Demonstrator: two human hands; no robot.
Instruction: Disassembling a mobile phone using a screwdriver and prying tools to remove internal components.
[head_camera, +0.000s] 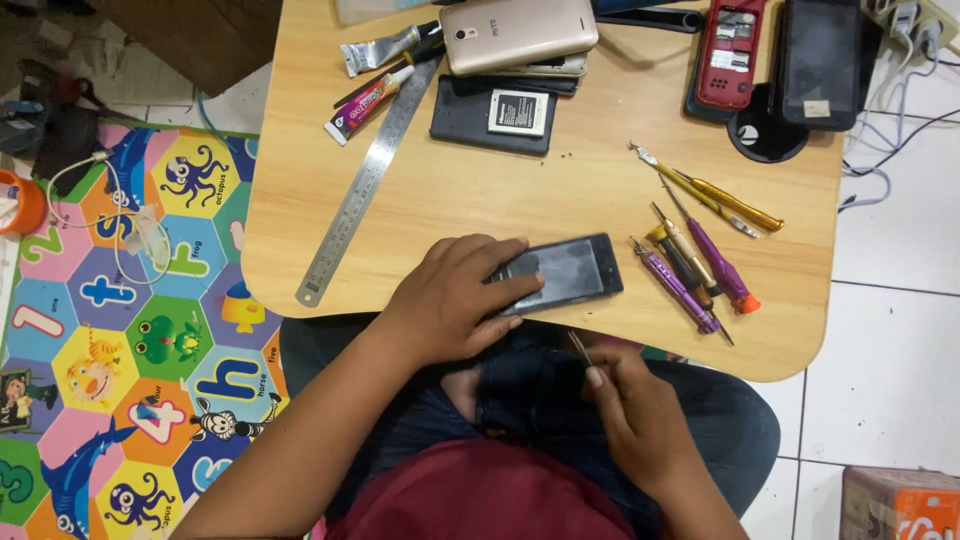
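Five screwdrivers (695, 250) lie on the table; one steel ruler (365, 190); two glue tubes (368, 103). Roughly five phones (565, 272) and one loose battery (517, 112).

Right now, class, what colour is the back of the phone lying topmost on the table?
Gold phone back, seen clearly in the head view.

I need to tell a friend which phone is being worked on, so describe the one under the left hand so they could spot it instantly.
Start at the small wooden table and go to its near edge, in front of the seated person. There the left hand presses down on a dark phone lying flat, just left of the screwdrivers. Unlike the gold phone and red phone at the far edge, it is black and being held.
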